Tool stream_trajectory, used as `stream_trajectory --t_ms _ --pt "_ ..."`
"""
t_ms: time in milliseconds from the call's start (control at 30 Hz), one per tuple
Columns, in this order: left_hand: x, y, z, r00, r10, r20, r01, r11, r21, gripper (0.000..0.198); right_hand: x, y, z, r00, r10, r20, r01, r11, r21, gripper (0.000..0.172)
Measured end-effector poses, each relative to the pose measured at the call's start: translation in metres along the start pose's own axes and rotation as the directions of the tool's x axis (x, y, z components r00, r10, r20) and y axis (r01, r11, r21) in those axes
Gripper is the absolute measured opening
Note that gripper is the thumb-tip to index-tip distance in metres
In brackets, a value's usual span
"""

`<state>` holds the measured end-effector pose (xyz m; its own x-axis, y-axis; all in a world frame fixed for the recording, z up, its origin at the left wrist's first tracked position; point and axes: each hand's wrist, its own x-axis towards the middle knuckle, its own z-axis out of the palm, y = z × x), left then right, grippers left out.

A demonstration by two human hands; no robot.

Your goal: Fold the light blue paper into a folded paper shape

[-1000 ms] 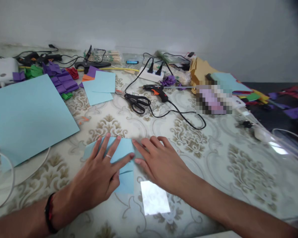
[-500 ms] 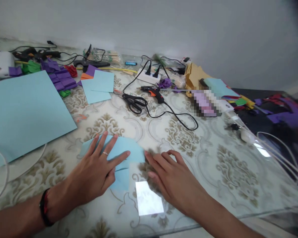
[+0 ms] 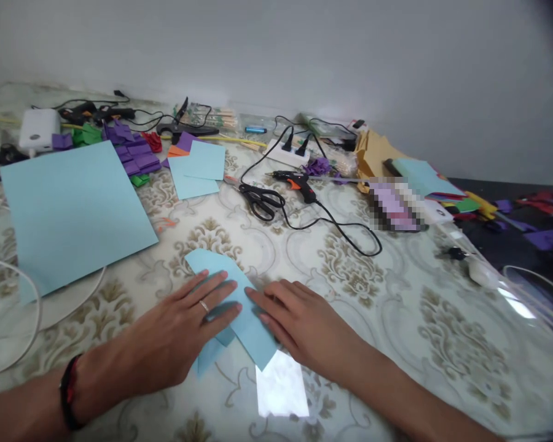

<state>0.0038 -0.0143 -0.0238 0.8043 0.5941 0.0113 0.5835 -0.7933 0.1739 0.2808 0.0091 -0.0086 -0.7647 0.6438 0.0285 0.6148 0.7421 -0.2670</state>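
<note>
A folded piece of light blue paper (image 3: 249,313) lies slanted on the patterned tabletop in front of me. Flat on its left part rests my left hand (image 3: 179,331), fingers spread, a ring on one of them. The fingertips of my right hand (image 3: 299,322) touch the paper's right edge; its index finger and thumb are stretched out, while the other fingers are partly bent. Part of the paper is hidden under my left hand, with folded flaps showing below it.
A large light blue sheet (image 3: 78,215) lies left. Smaller blue sheets (image 3: 198,169), scissors (image 3: 260,199) and a glue gun (image 3: 297,183) lie beyond my hands. A white power strip (image 3: 286,153) and folded purple paper pieces (image 3: 133,153) sit near the wall.
The folded paper has turned clockwise, its right end swinging down toward me. My left hand stays on it, and my right hand's fingertips now rest along its right edge. The view has shifted left.
</note>
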Motion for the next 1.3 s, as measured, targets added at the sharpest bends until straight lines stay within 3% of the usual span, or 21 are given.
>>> stream_trajectory --t_ms 133,333,733,1133,1300 --pt "-0.006 -0.002 0.012 0.998 -0.063 -0.017 0.064 0.997 0.031 0.071 0.003 0.001 0.006 0.999 0.046 0.019 -0.046 0.998 -0.032 0.041" --pt "-0.005 -0.008 0.007 0.996 -0.067 -0.058 0.064 0.997 -0.047 0.065 0.016 0.006 0.007 0.998 0.067 0.018 -0.066 0.995 -0.075 0.042" --pt "0.001 -0.01 0.0 0.989 -0.122 -0.085 0.107 0.981 -0.164 0.06 0.054 0.022 0.006 0.998 0.005 0.057 0.005 0.985 -0.172 0.049" --pt "0.002 -0.009 0.001 0.979 -0.174 -0.11 0.158 0.978 -0.138 0.058 0.08 0.03 0.004 0.99 -0.081 0.115 0.104 0.971 -0.213 0.058" --pt "0.002 -0.008 0.001 0.977 -0.18 -0.115 0.165 0.978 -0.131 0.058 0.096 0.024 0.002 0.983 -0.109 0.147 0.154 0.929 -0.335 0.061"
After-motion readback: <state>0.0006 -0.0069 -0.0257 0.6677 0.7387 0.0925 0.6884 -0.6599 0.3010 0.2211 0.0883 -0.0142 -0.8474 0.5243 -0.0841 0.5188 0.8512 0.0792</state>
